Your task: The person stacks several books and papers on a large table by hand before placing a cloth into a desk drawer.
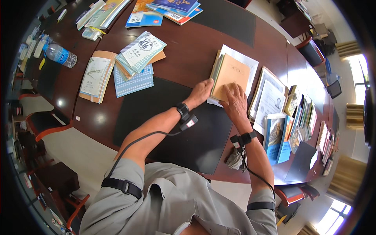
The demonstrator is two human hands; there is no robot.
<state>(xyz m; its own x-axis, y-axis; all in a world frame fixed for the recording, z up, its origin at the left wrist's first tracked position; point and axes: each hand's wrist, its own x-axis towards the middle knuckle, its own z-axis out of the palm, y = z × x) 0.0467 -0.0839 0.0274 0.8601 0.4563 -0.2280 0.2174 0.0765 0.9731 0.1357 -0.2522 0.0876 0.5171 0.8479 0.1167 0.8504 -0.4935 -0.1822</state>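
Observation:
A stack of notebooks topped by a tan paper-covered notebook (235,72) lies on white sheets of paper (251,63) on the dark wooden table. My left hand (200,93) touches the stack's left edge near its lower corner; whether its fingers grip it cannot be told. My right hand (236,101) rests on the lower part of the tan cover, fingers spread, its thumb at the near edge. Left of the hands lie a fanned pile of exercise books (142,54), a blue-patterned booklet (133,83) and a stack of notebooks with a pale cover (95,75).
A black desk mat (182,132) lies before me. On the right are documents (270,101), blue books (276,135) and a grey cloth (234,160). Textbooks (144,17) lie at the far side, with a plastic water bottle (61,55) at the left.

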